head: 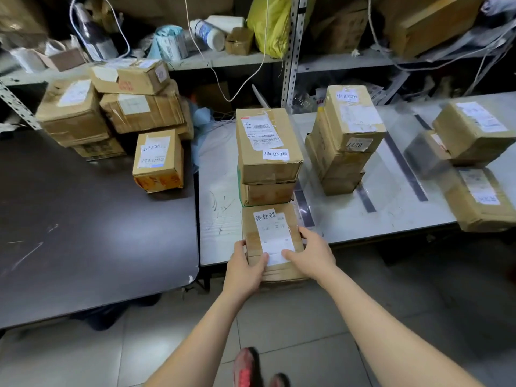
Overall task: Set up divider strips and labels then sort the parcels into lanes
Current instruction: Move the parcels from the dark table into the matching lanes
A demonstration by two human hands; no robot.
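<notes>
A flat cardboard parcel [272,241] with a white label lies at the front edge of the white table [217,219]. My left hand [245,265] grips its left side and my right hand [311,254] grips its right side, thumbs on top. Directly behind it stands a stack of two labelled parcels [266,152]. Dark divider strips [406,169] run across the white table. A second stack [346,135] fills the middle lane, and more parcels [474,163] lie at the right.
A dark table [83,233] at the left carries a pile of several parcels [117,107] and one labelled box [159,160]. Metal shelving [290,51] with bottles, bags and cables stands behind. Tiled floor and my red shoes [248,367] lie below.
</notes>
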